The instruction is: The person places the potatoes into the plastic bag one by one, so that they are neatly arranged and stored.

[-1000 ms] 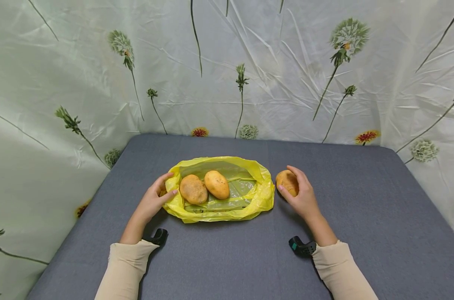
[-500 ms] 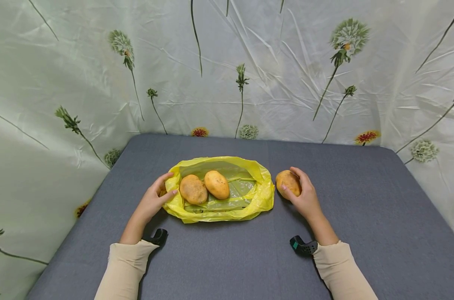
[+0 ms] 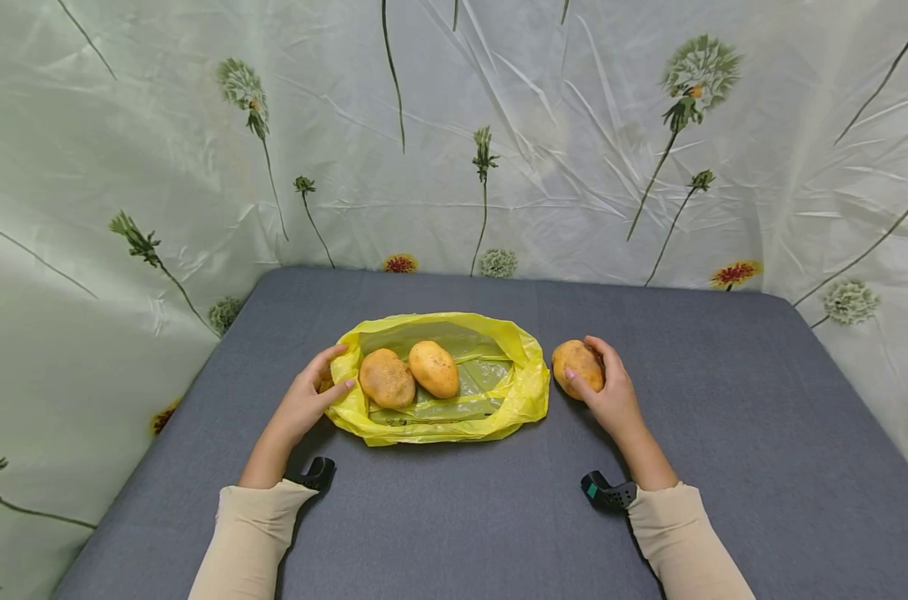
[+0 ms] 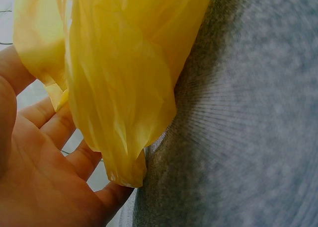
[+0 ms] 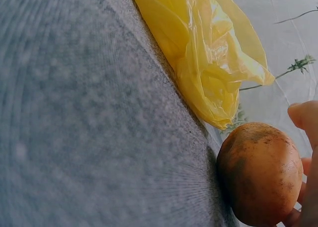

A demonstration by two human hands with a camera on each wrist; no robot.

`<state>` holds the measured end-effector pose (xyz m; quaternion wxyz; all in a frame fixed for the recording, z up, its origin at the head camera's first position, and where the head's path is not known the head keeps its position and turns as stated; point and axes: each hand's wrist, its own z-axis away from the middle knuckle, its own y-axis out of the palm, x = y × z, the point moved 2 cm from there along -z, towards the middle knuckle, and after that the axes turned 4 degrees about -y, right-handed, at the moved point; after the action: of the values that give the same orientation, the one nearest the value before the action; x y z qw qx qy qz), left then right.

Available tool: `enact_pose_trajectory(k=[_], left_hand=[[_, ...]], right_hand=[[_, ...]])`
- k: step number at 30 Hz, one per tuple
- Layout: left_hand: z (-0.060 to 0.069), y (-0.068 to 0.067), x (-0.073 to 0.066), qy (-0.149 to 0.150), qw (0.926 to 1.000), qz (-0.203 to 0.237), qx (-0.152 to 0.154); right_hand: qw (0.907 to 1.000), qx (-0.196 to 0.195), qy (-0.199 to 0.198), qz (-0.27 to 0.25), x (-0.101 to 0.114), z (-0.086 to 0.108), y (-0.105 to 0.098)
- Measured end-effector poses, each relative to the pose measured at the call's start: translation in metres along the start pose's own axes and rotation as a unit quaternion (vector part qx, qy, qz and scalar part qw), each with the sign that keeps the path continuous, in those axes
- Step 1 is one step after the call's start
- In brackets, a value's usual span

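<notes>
A yellow plastic bag [image 3: 524,408] lies with its mouth spread wide on the table, and two potatoes [image 3: 388,379] sit inside toward its left. At the bag's left end is my left hand [image 3: 303,398]; its thumb and fingers are spread and touch the rim. The left wrist view has the palm [image 4: 44,172] uncurled, the fingertips partly hidden behind the plastic [image 4: 119,73]. Just right of the bag, a third potato [image 3: 576,367] rests on the table. My right hand [image 3: 614,400] is loosely about it, the thumb [image 5: 305,115] standing off its surface in the right wrist view.
The table [image 3: 454,517] has a grey cloth top. Behind it and to the left hangs a pale plastic curtain [image 3: 559,167] printed with dandelions and flowers. Each wrist wears a black camera mount [image 3: 604,492].
My right hand has shifted slightly right and its hold has loosened, so more of the potato beside the bag shows. The left hand, the bag and the two potatoes inside stay put.
</notes>
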<state>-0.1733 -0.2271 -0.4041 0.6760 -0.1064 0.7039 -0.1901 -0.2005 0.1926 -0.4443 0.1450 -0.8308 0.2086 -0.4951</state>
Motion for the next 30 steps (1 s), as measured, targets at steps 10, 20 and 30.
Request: enact_pose_trajectory(k=[10, 20, 30], left_hand=[[0.0002, 0.0000, -0.0004, -0.003, 1.0000, -0.001, -0.001], [-0.0003, 0.0002, -0.0002, -0.003, 1.0000, 0.000, 0.000], [-0.0004, 0.0001, 0.0011, -0.002, 1.0000, 0.002, 0.000]], right_hand=[[0.9996, 0.015, 0.025, 0.006, -0.0013, 0.0011, 0.0005], [0.9986, 0.027, 0.043, 0.017, -0.0018, 0.0010, 0.0014], [0.9991, 0.007, 0.035, 0.023, -0.0015, 0.0017, 0.0006]])
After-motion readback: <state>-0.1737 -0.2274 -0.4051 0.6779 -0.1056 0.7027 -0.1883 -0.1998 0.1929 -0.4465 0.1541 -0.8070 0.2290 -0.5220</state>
